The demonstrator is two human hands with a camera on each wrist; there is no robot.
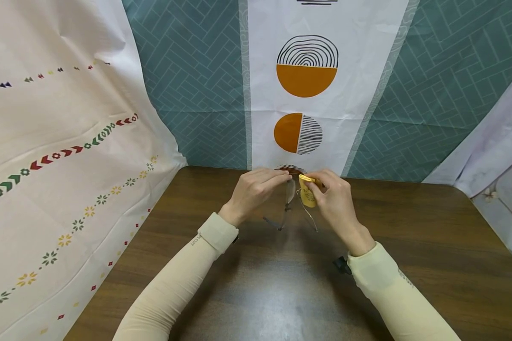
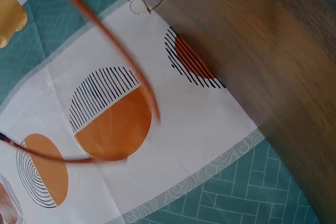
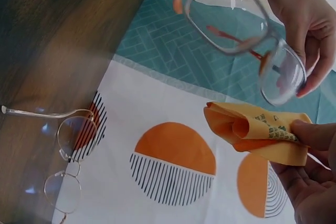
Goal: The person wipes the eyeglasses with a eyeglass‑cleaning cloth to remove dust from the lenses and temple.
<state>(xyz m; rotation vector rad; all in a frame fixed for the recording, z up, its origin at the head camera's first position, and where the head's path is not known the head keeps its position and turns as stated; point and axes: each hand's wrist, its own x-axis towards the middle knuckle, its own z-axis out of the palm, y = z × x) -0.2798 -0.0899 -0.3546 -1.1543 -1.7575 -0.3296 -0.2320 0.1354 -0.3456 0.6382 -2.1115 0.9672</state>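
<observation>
Sleeves (image 1: pixel 175 286) span lower frame; left hand (image 1: pixel 258 189) apparently grips glasses (image 3: pixel 252 32), right hand (image 1: pixel 337 196) pinches yellow cloth (image 3: pixel 268 135). Likely pre-wipe stage: next requires lens contact.

No text, brand or number is legible. Print locations are as follows. Folded yellow soft cloth (image 3: pixel 257 129), far and right of centre: small dark print in compact blocks on the outer face, with a separate small mark beside it; characters too small to resolve. Cream long fabric left sleeve (image 1: pixel 170 289), near left: one short line of small dark lettering directly behind the turned cuff, running along the forearm; wording unreadable. Cream long fabric right sleeve (image 1: pixel 398 296), near right: a similar short grey line directly behind the cuff; wording likewise unreadable.
</observation>
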